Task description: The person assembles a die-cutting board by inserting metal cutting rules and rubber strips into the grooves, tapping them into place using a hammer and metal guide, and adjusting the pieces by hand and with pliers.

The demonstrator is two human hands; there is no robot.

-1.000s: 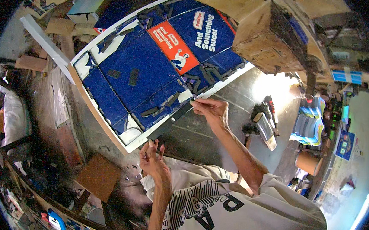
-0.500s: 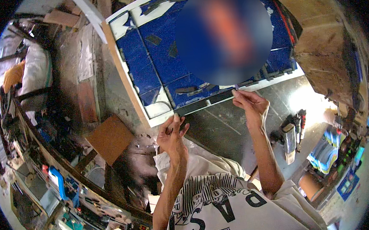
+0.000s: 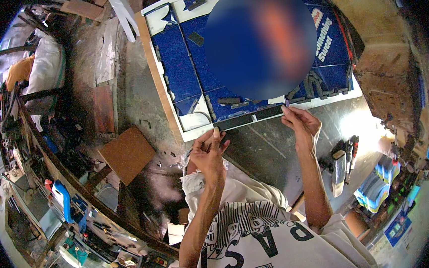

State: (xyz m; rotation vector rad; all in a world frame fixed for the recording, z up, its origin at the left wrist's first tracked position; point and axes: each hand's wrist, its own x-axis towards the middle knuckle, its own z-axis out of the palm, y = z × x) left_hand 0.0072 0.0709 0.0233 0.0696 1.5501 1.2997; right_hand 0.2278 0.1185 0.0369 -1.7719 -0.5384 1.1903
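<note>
A large blue printed panel with white borders (image 3: 189,134) lies in front of me. A narrow black strip (image 3: 243,120) runs along its near edge, between my two hands. At the strip's left end, my left hand (image 3: 208,152) has its thumb and fingers pinched together on it. My right hand (image 3: 302,124) pinches the strip close to its other end, fingertips at the panel's edge. Short dark grey pieces (image 3: 228,101) lie on the panel near this edge. A round blur hides the panel's middle.
A dark grey tabletop (image 3: 260,145) shows below the panel. Tools with long handles (image 3: 348,159) and a blue-and-yellow package (image 3: 377,182) are at the right. A brown square board (image 3: 128,155) stands at the left, beside a cluttered shelf with a blue tool (image 3: 62,202).
The panel and both hands appear slightly farther right in view. My left thumb is now up against the strip's left end; my right hand keeps its pinch.
</note>
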